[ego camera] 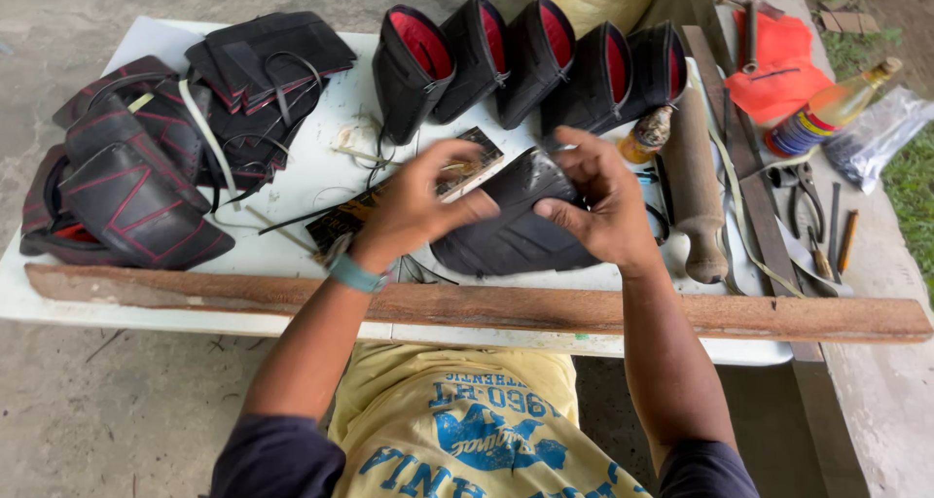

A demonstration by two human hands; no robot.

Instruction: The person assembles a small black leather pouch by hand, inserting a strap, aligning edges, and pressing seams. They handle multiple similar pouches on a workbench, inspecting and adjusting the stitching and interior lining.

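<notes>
We grip a black stitched leather piece point(516, 228) w/ both hands, left point(413, 206) & right point(593, 201); clear oil bottle w/ yellow-red label point(832, 109) lies far right on the white desk point(321, 167).

head | worn on head | faces steeply down, close over white table point(321, 182) | single view

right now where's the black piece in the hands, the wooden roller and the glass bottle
black piece point(525, 235), head view, its stitched lower face
wooden roller point(693, 182), head view, middle of its barrel
glass bottle point(839, 104), head view, its clear body
</notes>
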